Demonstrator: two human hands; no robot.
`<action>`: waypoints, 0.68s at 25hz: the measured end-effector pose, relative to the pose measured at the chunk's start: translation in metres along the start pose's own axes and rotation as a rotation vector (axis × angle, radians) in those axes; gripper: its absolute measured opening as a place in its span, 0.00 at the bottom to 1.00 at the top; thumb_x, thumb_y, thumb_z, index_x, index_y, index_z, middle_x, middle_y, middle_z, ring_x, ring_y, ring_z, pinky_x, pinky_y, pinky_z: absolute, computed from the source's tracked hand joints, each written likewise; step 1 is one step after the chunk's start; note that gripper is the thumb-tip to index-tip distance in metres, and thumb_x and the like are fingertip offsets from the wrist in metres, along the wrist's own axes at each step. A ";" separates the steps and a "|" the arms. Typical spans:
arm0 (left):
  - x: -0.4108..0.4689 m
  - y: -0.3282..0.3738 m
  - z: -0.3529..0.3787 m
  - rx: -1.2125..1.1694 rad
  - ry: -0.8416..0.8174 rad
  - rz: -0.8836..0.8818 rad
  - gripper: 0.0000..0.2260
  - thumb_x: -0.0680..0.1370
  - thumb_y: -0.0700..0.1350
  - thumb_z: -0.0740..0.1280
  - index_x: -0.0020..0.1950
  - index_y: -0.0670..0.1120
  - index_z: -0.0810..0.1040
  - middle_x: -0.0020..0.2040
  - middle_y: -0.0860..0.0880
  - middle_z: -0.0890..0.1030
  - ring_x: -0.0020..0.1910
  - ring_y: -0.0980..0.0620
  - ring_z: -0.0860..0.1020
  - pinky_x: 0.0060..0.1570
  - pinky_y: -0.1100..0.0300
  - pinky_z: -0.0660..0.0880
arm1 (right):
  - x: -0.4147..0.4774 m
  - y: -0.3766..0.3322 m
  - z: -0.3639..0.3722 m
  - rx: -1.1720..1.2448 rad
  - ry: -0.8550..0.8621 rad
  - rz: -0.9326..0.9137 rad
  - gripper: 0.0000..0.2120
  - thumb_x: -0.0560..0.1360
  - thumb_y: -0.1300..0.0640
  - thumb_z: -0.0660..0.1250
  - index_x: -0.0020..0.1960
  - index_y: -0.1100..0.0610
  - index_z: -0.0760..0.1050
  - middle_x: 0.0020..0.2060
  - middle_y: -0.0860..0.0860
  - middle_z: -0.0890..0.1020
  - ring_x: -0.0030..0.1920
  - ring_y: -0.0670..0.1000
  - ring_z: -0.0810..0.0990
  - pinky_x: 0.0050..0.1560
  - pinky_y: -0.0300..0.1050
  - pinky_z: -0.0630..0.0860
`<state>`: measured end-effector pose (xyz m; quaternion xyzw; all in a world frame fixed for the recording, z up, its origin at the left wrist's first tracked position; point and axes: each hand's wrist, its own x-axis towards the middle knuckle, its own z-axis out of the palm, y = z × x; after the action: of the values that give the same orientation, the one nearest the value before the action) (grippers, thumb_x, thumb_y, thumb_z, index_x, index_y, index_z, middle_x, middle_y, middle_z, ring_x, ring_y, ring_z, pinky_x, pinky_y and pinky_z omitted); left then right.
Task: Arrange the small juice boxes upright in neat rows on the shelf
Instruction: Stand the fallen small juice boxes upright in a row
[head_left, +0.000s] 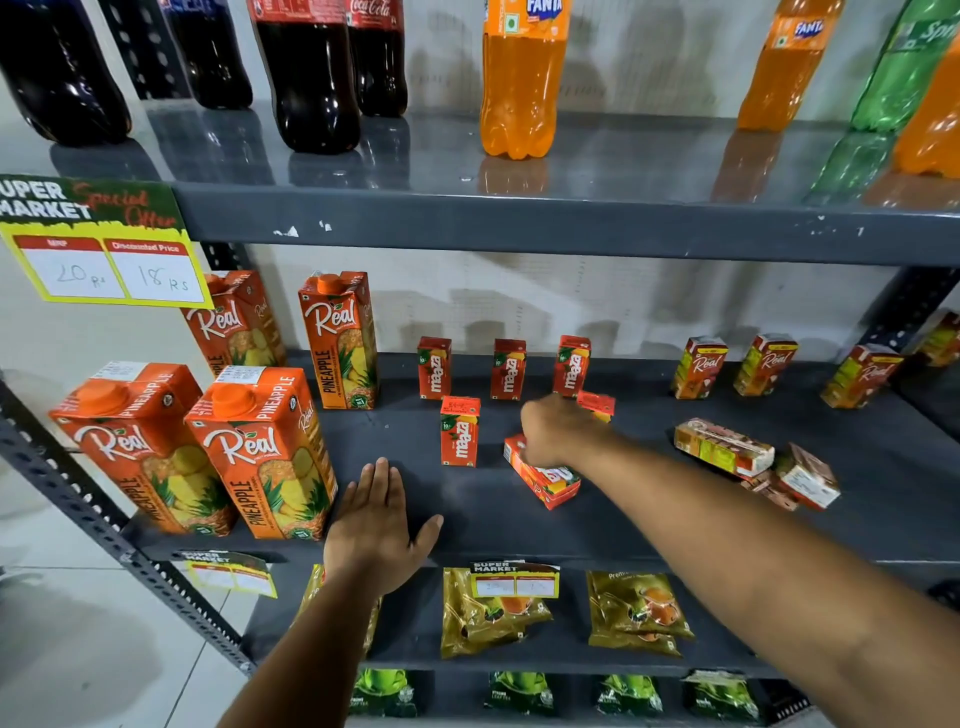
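Note:
Three small red Maaza boxes (508, 370) stand upright in a back row on the dark middle shelf (467, 509). A fourth one (460, 432) stands in front of them. My right hand (553, 432) reaches in with its fingers curled over the far end of a Maaza box lying on its side (548, 480). Just past the knuckles, another small Maaza box (596, 404) is partly hidden. My left hand (382, 519) rests flat on the shelf's front, fingers apart, holding nothing. Three small Real boxes (766, 365) stand at the back right, and several more lie toppled (724, 447) to the right.
Tall Real pineapple cartons (262, 452) crowd the shelf's left side. Soda bottles (522, 78) stand on the shelf above. A yellow price tag (109, 260) hangs at the upper left. Tea packets (493, 613) lie on the shelf below.

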<state>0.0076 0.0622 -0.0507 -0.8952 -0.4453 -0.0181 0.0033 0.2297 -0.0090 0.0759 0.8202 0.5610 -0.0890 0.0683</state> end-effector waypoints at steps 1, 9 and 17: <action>0.000 0.000 0.000 -0.001 0.000 0.003 0.43 0.71 0.69 0.37 0.77 0.40 0.44 0.79 0.42 0.45 0.77 0.46 0.44 0.74 0.52 0.43 | 0.000 -0.004 0.010 -0.017 -0.022 0.053 0.17 0.70 0.54 0.72 0.55 0.61 0.76 0.52 0.58 0.82 0.48 0.57 0.81 0.42 0.46 0.77; 0.000 0.000 0.001 -0.011 0.003 0.002 0.42 0.72 0.69 0.38 0.77 0.40 0.44 0.79 0.43 0.45 0.77 0.46 0.44 0.74 0.52 0.43 | -0.015 -0.003 0.019 0.018 -0.004 0.170 0.16 0.70 0.54 0.71 0.55 0.60 0.75 0.47 0.55 0.79 0.48 0.57 0.80 0.39 0.46 0.73; 0.002 -0.001 0.000 -0.008 0.007 0.006 0.43 0.72 0.69 0.38 0.76 0.39 0.46 0.79 0.42 0.48 0.77 0.45 0.47 0.74 0.51 0.46 | 0.005 -0.002 -0.042 0.036 0.099 0.129 0.10 0.71 0.54 0.69 0.48 0.57 0.73 0.41 0.53 0.75 0.40 0.54 0.74 0.38 0.45 0.72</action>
<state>0.0080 0.0640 -0.0509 -0.8964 -0.4426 -0.0227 0.0014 0.2324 0.0050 0.1157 0.8591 0.5080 -0.0536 0.0313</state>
